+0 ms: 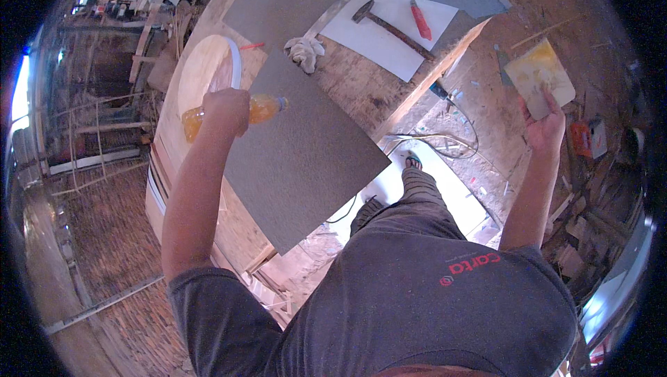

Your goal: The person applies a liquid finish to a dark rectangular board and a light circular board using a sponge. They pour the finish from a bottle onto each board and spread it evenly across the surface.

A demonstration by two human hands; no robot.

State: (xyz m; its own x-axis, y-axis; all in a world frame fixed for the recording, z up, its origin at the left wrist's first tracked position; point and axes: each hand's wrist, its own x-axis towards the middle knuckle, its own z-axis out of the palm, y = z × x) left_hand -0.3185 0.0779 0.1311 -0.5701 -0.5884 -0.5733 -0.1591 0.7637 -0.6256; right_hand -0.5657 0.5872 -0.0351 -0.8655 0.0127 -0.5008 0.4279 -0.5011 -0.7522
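Note:
My left hand (226, 109) grips a plastic bottle (264, 108) of orange liquid, held sideways over the left edge of a grey square sheet (299, 154) on the wooden workbench (354, 92). My right hand (544, 127) is raised out to the right, away from the bench, and holds a flat yellow-stained square piece (538, 75) by its lower edge. A round wooden disc (201, 71) with a white rim lies just beyond the bottle.
Further along the bench lie a crumpled white rag (304, 50), a hammer (389, 26) and a red cutter (420, 19) on a white sheet (379, 40), plus a larger grey sheet (292, 2). The floor has a white board (451, 189), cables and wood scraps.

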